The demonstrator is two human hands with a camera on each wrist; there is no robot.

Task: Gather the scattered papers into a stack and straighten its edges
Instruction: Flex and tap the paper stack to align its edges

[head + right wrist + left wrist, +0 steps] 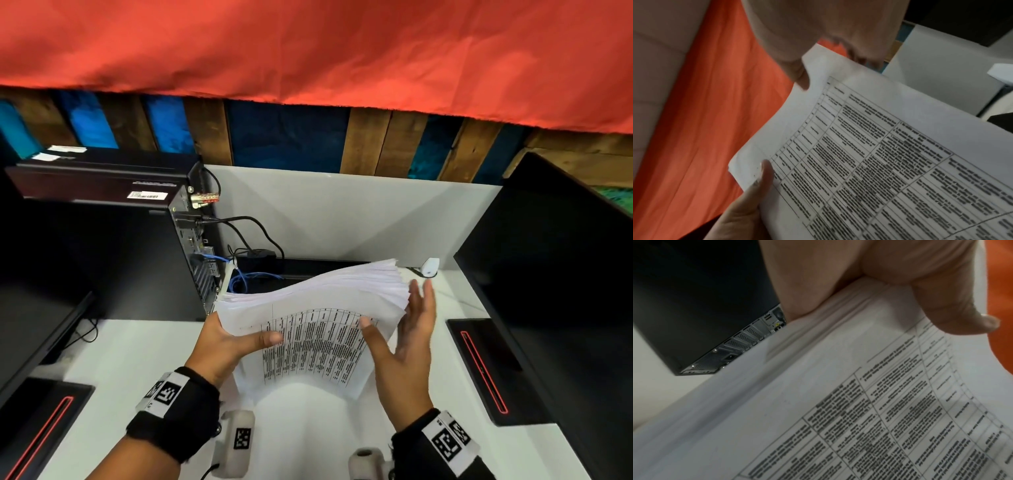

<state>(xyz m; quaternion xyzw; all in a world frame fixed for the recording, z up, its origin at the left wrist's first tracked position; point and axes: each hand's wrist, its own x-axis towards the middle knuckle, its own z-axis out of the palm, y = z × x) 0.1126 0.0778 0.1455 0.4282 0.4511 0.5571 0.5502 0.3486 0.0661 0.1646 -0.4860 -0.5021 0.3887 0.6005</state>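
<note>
A thick stack of white papers [318, 305] is held up off the white desk [137, 356], bowed, with a printed table on its front sheet [869, 410]. My left hand [229, 342] grips the stack's left edge, its thumb [953, 311] lying across the front sheet and its fingers hidden behind. My right hand [407, 339] is at the stack's right edge with its fingers straight along the fanned sheet ends and its thumb touching the front sheet [879, 146]. In the right wrist view the right hand [813, 35] is blurred.
A black computer tower [120, 240] with cables [246, 233] stands at the left rear. Black monitors flank the desk at the right [555, 274] and left [30, 318], with their bases [479, 366] on the desk. A small white device [430, 267] sits behind the stack. Red cloth [308, 44] hangs above.
</note>
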